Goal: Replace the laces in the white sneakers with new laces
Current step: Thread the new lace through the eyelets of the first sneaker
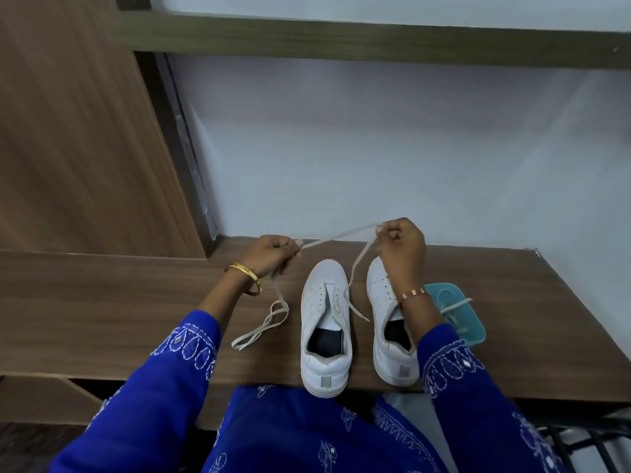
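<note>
White leather sneakers, flat cream lace pinched taut by my left hand and right hand; I reckon tugging harder drags the shoe off the table edge.

Two white sneakers; one lace held taut; more laces in one teal tray; two hands; one gold bangle; one beaded bracelet; one wooden tabletop
</note>
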